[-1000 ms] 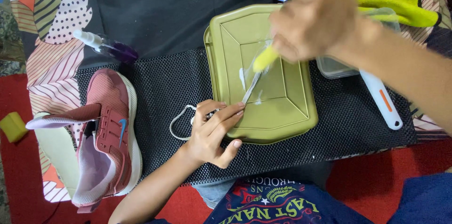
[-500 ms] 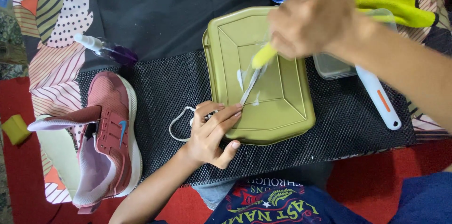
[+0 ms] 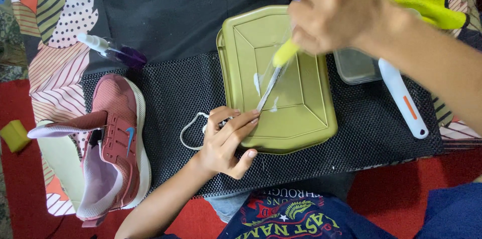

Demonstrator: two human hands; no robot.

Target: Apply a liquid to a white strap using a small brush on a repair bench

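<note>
- Shoelace (image 3: 268,88): white, stretched taut on the olive-green tray (image 3: 301,128), which lies across the black mesh mat (image 3: 170,98), toward the mat's near edge. Long axis runs on a diagonal, from the tray's near-left edge up toward its middle; the slack end loops off the tray's left edge onto the mat.
- Left hand (image 3: 226,143): fingers flat and extended, pressing the lace's near end down at the tray's near-left edge. Pins rather than grips.
- Right hand (image 3: 341,13): closed in a fist round a yellow-handled brush (image 3: 284,52), over the tray's far edge; the brush meets the lace's far end. This hand is nearer the stretched length.
- Count: one lace, one tray, one brush in hand, one pink shoe (image 3: 113,143) at the mat's left end, one white brush (image 3: 401,96) on the right, two spray bottles along the far edge.
</note>
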